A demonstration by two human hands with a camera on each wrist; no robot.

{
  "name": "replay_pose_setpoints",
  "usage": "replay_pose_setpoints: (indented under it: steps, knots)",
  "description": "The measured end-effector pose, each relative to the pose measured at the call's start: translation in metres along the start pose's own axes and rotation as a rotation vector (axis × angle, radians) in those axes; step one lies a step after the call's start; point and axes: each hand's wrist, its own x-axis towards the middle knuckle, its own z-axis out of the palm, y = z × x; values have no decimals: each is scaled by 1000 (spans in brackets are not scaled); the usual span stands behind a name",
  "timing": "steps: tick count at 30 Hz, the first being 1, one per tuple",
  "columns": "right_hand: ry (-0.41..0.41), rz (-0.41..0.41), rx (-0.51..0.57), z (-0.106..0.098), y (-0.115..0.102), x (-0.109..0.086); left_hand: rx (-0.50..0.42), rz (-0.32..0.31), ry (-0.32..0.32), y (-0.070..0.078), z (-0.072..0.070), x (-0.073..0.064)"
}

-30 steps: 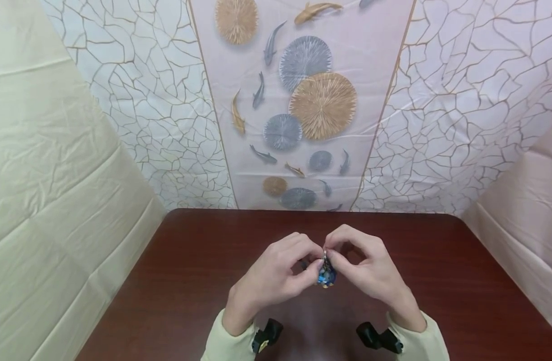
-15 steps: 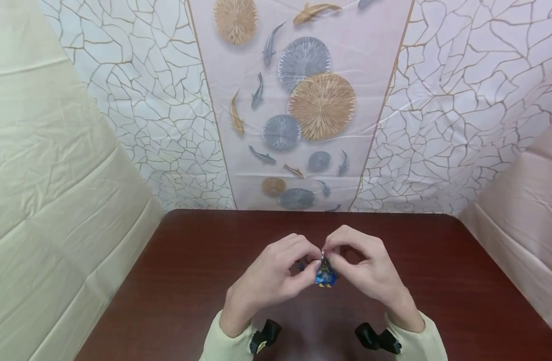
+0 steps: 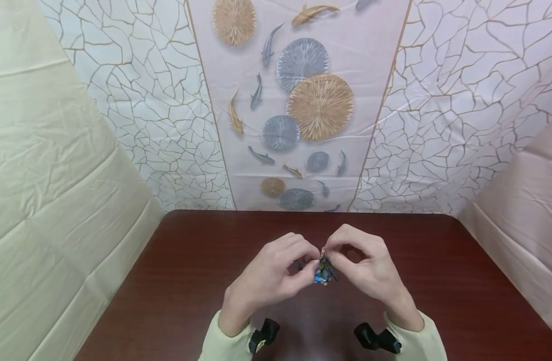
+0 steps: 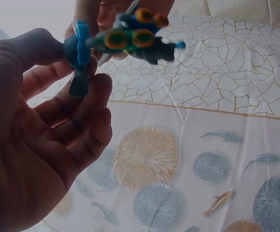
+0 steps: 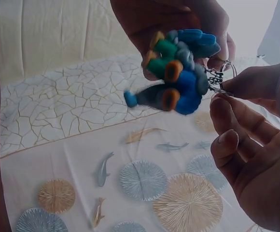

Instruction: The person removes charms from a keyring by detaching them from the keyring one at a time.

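A bunch of small keychain charms in blue, green, grey and orange hangs between the two hands above the table. My left hand pinches one blue-and-grey charm between thumb and fingers. The green charm and its neighbours dangle beside it, slightly blurred. With thumb and forefinger, my right hand holds the metal key ring that the short chains run from. In the right wrist view, a blue charm with orange ends hangs nearest the ring. Fingertips partly hide the ring's far side.
The dark red-brown table lies under both hands. Behind it hangs a patterned cloth with fish and round motifs. Pale cloth drapes the left side, with more pale cloth at the right. Each wrist carries a black camera mount.
The charms have turned a little under the ring, and a dark one now shows at their right. Both hands keep their holds and have barely moved.
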Motion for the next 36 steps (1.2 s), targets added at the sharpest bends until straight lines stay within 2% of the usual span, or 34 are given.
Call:
replay_pose_setpoints:
  steps: [10, 22, 36]
  knots:
    - [-22, -20, 5, 1, -1, 3, -20, 2, 13, -3, -3, 0]
    - [-65, 14, -18, -5, 1, -1, -4, 4, 9, -4, -2, -1]
    - [-103, -7, -29, 0, -6, 6, 29, -1, 23, -4, -3, -1]
